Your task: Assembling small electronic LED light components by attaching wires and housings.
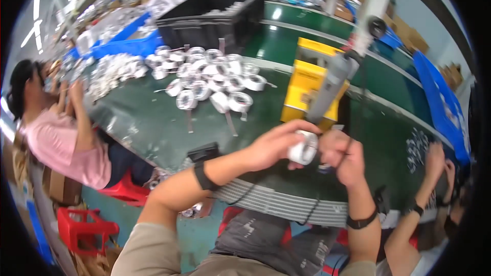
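My left hand [273, 145] holds a white ring-shaped plastic part [303, 148] between thumb and fingers, its round opening facing right. Just right of it is my right hand [345, 156], its fingers curled and pinched close to the part; what they hold, if anything, is hidden. A grey, tube-shaped hand tool [330, 87], which looks like an electric screwdriver, hangs slanting above both hands; its lower end is out of sight behind my left hand. Behind it stands a yellow box-shaped device [299, 84]. A dark strap circles each of my forearms.
Several similar white ring parts with short strips [209, 76] lie heaped on the green table [153, 117]. Beyond them are small white pieces [115, 74], a black crate [204, 28] and a blue bin [125, 43]. A person in pink works at left; another person's hands [434, 161] work at right.
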Available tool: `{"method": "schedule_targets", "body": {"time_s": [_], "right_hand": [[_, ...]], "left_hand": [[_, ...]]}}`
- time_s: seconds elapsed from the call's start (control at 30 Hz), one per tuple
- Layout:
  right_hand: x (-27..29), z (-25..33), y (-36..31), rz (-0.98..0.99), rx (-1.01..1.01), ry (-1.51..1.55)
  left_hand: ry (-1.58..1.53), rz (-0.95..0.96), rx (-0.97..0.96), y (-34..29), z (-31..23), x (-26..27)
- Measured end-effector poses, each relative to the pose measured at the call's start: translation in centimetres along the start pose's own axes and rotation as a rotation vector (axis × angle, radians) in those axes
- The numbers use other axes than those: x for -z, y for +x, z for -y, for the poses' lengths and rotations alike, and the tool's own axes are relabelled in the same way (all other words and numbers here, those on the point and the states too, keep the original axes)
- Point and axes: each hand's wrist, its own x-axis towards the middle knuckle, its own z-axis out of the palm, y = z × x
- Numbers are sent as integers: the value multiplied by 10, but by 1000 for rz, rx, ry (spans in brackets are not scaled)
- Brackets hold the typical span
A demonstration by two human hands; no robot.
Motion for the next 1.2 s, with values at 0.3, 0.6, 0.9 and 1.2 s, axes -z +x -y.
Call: {"method": "schedule_targets", "body": {"time_s": [0.3,0.6,0.9,1.2], "right_hand": [[-5,16,-2,97,42,-493],[-8,14,-3,80,-9,-486],[-5,32,3,-108,-24,-655],[2,39,-5,-80,-76,-305]], "left_hand": [[-61,-70,166,5,2,-7],[55,-132,56,6,7,-8],[26,-240,-107,6,7,-11],[61,-196,-308,0,6,-19]]}}
